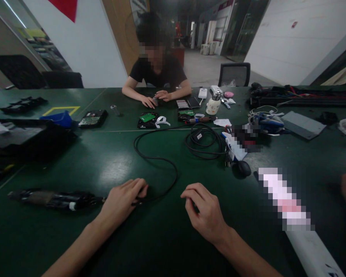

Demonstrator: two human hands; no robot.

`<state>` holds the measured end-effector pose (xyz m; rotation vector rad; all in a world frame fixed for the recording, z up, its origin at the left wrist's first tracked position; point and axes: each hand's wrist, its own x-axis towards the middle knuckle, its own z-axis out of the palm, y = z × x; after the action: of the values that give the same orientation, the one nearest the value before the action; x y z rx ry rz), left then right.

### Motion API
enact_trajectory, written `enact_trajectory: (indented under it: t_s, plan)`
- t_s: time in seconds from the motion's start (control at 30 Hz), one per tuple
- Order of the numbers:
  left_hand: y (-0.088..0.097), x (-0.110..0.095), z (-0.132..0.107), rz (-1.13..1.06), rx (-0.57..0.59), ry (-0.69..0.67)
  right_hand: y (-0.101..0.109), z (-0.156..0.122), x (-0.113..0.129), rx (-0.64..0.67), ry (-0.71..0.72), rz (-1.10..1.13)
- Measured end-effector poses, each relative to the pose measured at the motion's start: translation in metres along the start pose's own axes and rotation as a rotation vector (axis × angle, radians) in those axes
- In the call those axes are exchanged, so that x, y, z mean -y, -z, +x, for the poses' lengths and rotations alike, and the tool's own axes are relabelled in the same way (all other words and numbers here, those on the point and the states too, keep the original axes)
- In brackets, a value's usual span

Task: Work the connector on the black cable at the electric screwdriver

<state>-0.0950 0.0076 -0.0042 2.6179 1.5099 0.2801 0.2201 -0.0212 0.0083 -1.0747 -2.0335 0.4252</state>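
Note:
My left hand [124, 198] rests low over the green table, its fingers curled down on a black cable [161, 195]. To its left lies a black electric screwdriver [54, 199] on its side, with the cable running from its end beneath that hand. The underside of the left fingers is hidden. My right hand [204, 209] is on the table's near side, fingers loosely bent, with a gap between thumb and forefinger and nothing held. From the left hand the cable loops away to a coil [203, 144] in the middle.
Opposite, a person [158, 73] handles a small part. Hard drives [92, 118], a blue bin [57, 119] and a black tray [25, 138] stand left. A cream bottle [213, 104], a second screwdriver [200, 120] and a computer mouse [243, 168] lie beyond; a white box [311, 246] is right.

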Motion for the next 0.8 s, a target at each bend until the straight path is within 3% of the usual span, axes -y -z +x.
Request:
enact_trajectory:
  t_s: [0.27, 0.43, 0.6, 0.73, 0.8]
  plan:
    - [-0.028, -0.106, 0.062, -0.103, -0.009, -0.135, -0.002, -0.005, 0.006, -0.046, 0.098, 0.038]
    - [-0.033, -0.142, 0.081, -0.094, -0.003, -0.229, 0.002, -0.007, 0.005, -0.111, 0.099, 0.026]
    - [-0.013, -0.129, 0.058, -0.072, -0.003, -0.243, 0.004, -0.003, 0.005, -0.051, 0.008, -0.010]
    - [0.007, -0.087, 0.010, -0.047, -0.109, -0.328, 0.002, 0.002, 0.007, 0.127, -0.040, -0.111]
    - [0.010, -0.060, -0.016, 0.010, -0.172, -0.302, 0.000, 0.004, 0.009, 0.191, -0.040, -0.159]
